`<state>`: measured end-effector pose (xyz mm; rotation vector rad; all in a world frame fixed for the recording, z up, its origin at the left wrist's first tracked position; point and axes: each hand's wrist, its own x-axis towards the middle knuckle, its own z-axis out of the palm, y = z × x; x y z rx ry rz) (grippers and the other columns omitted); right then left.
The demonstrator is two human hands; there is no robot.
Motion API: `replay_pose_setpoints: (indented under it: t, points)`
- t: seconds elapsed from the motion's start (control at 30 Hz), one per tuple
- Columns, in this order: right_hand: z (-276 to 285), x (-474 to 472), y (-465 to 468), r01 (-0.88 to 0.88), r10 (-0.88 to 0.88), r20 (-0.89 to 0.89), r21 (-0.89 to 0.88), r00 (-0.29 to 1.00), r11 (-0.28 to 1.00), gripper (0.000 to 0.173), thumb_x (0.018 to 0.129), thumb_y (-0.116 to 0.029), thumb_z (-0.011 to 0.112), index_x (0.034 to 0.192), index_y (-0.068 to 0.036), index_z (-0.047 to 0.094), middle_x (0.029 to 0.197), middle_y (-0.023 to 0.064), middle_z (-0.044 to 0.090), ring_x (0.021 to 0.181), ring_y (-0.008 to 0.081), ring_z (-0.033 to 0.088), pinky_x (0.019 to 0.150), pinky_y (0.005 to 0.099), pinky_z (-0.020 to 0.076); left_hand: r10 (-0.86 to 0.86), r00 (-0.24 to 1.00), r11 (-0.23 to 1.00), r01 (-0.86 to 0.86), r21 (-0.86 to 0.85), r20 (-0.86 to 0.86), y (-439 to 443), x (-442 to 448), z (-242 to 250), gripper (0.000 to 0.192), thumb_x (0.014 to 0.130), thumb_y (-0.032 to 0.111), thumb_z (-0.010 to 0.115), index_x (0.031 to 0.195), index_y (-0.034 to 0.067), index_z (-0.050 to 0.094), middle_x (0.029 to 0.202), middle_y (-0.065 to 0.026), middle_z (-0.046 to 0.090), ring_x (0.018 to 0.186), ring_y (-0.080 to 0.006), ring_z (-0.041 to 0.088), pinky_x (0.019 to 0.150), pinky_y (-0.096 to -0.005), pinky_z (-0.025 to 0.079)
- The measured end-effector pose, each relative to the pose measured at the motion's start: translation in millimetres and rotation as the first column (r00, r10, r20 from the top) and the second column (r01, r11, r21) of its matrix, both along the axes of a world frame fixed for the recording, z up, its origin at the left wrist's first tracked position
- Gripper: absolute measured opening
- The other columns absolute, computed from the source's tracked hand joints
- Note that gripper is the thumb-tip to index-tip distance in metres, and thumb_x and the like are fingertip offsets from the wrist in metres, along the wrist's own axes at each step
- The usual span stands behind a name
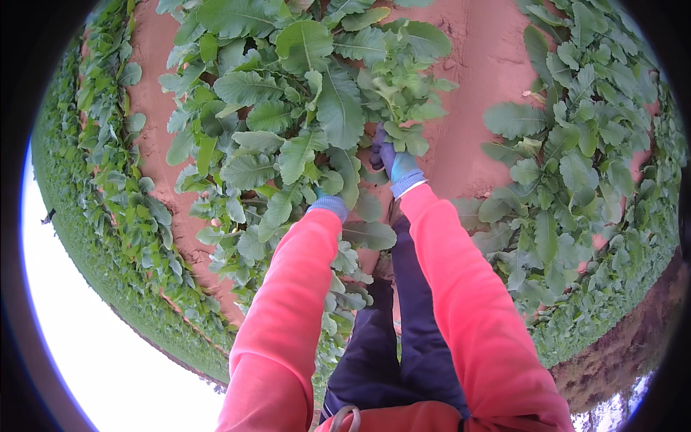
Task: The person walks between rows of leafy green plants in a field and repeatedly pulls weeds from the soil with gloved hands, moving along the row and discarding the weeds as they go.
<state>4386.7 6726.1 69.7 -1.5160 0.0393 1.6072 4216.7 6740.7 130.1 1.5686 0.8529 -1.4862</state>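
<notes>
My right hand [385, 154], in a dark purple and light blue knit-cuffed glove, has its fingers curled at the base of a lighter green, small-leaved plant [402, 89]. That plant's upper leaves are slightly blurred and lean over the bare soil. My left hand [322, 193] reaches in among the broad, toothed leaves of a row crop [294, 151]. Only its grey-blue cuff and a bit of teal glove show; the foliage hides its fingers. Both gloved hands are low in the row, in front of my legs.
Reddish soil furrows [478, 124] run along both sides of this row. Another leafy crop row [572, 162] grows at the right, and more rows [108, 124] stretch away at the left. My dark trousers [426, 324] stand close against the plants.
</notes>
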Motion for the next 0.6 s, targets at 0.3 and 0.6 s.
replay_pose_setpoints:
  t: [0.3, 0.6]
  points:
    - [134.9, -2.3, -20.3, 0.458, -0.451, -0.172, -0.001, 0.876, 0.889, 0.038, 0.096, -0.043, 0.045, 0.074, -0.012, 0.049, 0.062, 0.0018, 0.051, 0.043, 0.016, 0.049, 0.039, 0.031, 0.0423, 0.119, 0.992, 0.992, -0.12, 0.027, 0.038, -11.4, -12.9, -5.3, 0.031, 0.086, 0.025, 0.053, 0.108, 0.005, 0.065, 0.11, -0.0169, 0.063, 0.099, -0.0355, 0.062, 0.083, -0.0444, 0.051]
    - [16.6, 25.1, -18.3, 0.302, -0.256, 0.195, -0.262, 0.947, 0.917, 0.026, 0.084, -0.012, 0.063, 0.108, -0.007, 0.055, 0.093, 0.0079, 0.063, 0.067, 0.0206, 0.063, 0.054, 0.0314, 0.0539, 0.103, 0.994, 0.995, -0.102, 0.005, -0.048, 0.8, -11.7, 1.6, 0.031, 0.088, 0.026, 0.051, 0.107, 0.008, 0.066, 0.116, -0.0166, 0.061, 0.106, -0.0353, 0.059, 0.086, -0.0459, 0.049]
